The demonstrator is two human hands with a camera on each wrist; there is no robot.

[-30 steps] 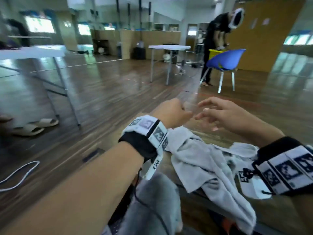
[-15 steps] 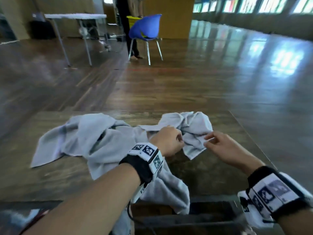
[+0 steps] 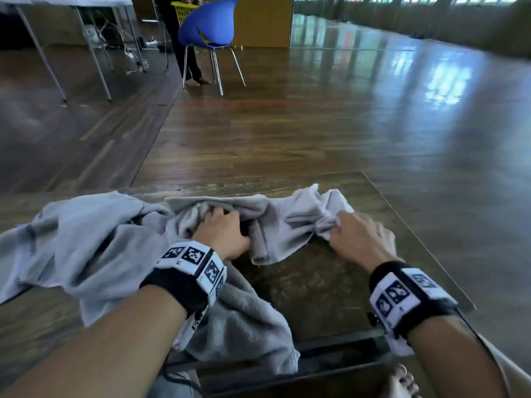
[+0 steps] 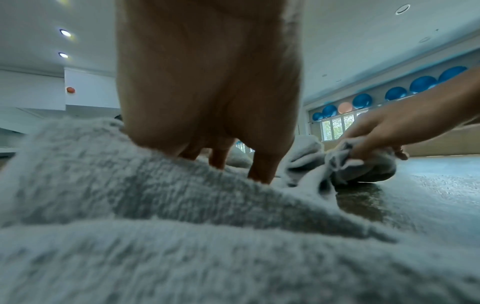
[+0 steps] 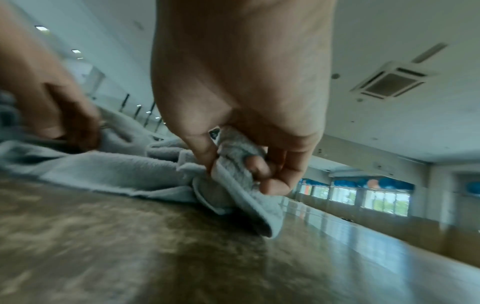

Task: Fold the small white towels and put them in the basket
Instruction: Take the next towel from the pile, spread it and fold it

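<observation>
A small white towel (image 3: 290, 225) lies crumpled on the brown table (image 3: 316, 285). My left hand (image 3: 224, 225) digs its curled fingers into the towel's left folds, and the left wrist view shows the fingers (image 4: 259, 168) pushed down into cloth (image 4: 155, 205). My right hand (image 3: 344, 225) holds a bunched right corner. In the right wrist view the thumb and fingers of the right hand (image 5: 233, 162) pinch that towel (image 5: 130, 170), lifted just off the tabletop. A heap of more pale towels (image 3: 86, 239) lies at the left, under my left forearm.
The table's right edge (image 3: 416, 239) and far edge are close to the towel. One towel hangs over the near edge (image 3: 244, 340). Across the wooden floor stand a blue chair (image 3: 209, 24), a yellow basket (image 3: 184, 10) behind it, a person, and a white folding table (image 3: 71, 1).
A second ago both hands hovered empty above the table. They have come down onto the small towel, taken hold of it, and moved apart, stretching it sideways.
</observation>
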